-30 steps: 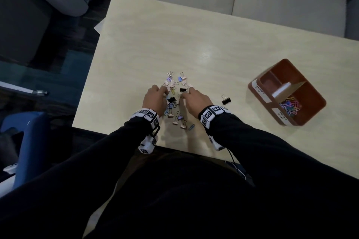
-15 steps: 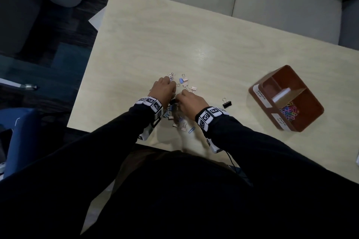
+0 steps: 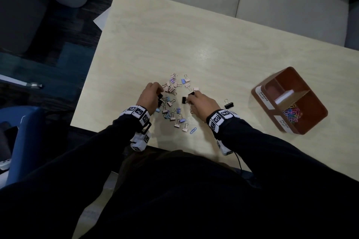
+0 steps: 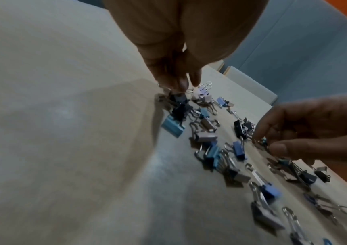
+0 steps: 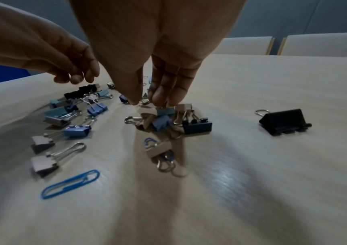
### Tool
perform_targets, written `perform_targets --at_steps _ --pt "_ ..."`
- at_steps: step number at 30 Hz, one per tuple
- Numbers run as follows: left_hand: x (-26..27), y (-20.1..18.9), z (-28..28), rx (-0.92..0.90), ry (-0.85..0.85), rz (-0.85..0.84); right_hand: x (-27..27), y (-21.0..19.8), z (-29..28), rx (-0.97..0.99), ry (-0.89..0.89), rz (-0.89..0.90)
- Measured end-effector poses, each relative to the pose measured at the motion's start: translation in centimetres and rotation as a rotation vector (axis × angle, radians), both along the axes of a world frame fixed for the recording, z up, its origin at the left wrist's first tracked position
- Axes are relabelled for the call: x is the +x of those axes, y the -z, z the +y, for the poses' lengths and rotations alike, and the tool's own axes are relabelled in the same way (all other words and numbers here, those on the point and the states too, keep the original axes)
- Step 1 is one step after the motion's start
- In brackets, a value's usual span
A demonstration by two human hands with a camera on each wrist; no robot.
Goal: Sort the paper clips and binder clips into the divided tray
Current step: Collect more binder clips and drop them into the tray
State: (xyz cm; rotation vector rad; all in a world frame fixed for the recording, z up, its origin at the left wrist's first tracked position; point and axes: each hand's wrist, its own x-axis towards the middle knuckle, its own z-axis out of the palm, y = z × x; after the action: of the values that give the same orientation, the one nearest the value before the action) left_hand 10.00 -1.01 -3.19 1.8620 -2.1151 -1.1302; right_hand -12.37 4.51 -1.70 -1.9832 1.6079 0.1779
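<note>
Several binder clips (image 3: 172, 103) in pink, blue and black lie scattered near the table's front edge. My left hand (image 3: 160, 91) is at the pile's left side, and its fingertips (image 4: 181, 85) pinch the wire handle of a dark binder clip (image 4: 178, 99). At the pile's right side, my right hand (image 3: 189, 99) pinches a binder clip's wire loop (image 5: 145, 102) between thumb and fingers. One blue paper clip (image 3: 193, 130) lies at the pile's near edge. The brown divided tray (image 3: 272, 81) stands to the right, with coloured paper clips (image 3: 291, 115) in its near compartment.
A lone black binder clip (image 3: 229, 105) lies between my right hand and the tray. The tray's far compartment holds a white card (image 3: 284, 96). Pale seat cushions (image 3: 291, 6) border the table's far edge, and a blue chair (image 3: 23, 137) stands at the left.
Half a second ago both hands were pressed together over the pile. They have now drawn apart, each pinching a clip, and more of the clips show between them.
</note>
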Motion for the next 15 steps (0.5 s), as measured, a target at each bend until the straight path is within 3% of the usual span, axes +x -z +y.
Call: perform_targets --at_steps 5,8,15 --pt "0.5 0.5 1.2 -0.006 -0.071 0.008 1.5 -0.5 2.1 -0.003 -0.213 -0.107" --pt "0.9 1.0 2.4 0.005 0.038 -0.097 1.9 0.2 3.4 0.051 -0.336 -0.06" --pt "0.6 0.9 2.3 0.043 -0.025 -0.152 -0.9 0.5 3.2 -0.006 -0.068 -0.05"
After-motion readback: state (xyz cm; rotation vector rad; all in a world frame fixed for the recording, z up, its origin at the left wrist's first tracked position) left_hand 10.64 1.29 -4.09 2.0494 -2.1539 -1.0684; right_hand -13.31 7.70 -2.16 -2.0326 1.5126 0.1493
